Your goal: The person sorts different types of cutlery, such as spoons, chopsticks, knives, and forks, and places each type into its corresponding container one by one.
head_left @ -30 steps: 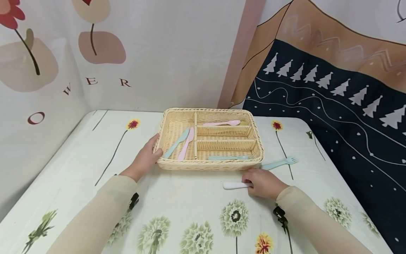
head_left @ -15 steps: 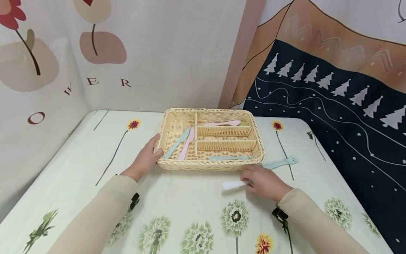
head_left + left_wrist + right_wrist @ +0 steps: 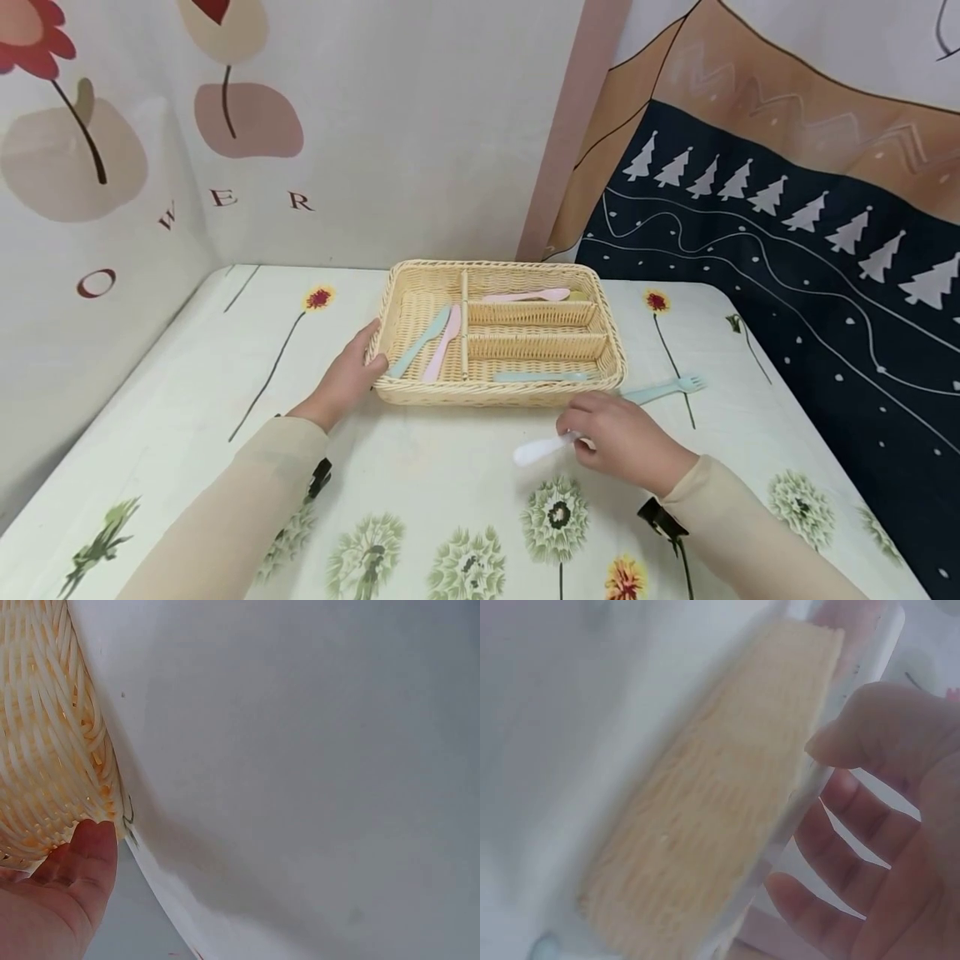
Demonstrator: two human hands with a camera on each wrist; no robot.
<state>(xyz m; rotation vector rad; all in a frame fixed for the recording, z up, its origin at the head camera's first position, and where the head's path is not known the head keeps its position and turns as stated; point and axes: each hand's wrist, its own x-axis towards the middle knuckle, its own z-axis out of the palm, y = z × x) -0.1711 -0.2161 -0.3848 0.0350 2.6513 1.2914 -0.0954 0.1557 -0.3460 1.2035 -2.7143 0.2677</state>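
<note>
A wicker basket with compartments stands at mid-table. My left hand grips its left end, thumb at the front corner of the rim; the left wrist view has fingertips against the weave. My right hand pinches a white piece of cutlery in front of the basket's right part. Its rounded end points left, and the other end is hidden by the hand. A blue knife and a pink knife lie in the left compartment. Behind my right hand, a blue fork rests on the table.
A pink utensil and part of a yellowish one lie in the back right compartment. Another blue utensil is in the front right one. Patterned cloth walls stand behind the flower-print table.
My right hand has shifted slightly left and lifted the white cutlery, whose rounded end has swung towards the near side. My left hand has kept its grip on the basket.
</note>
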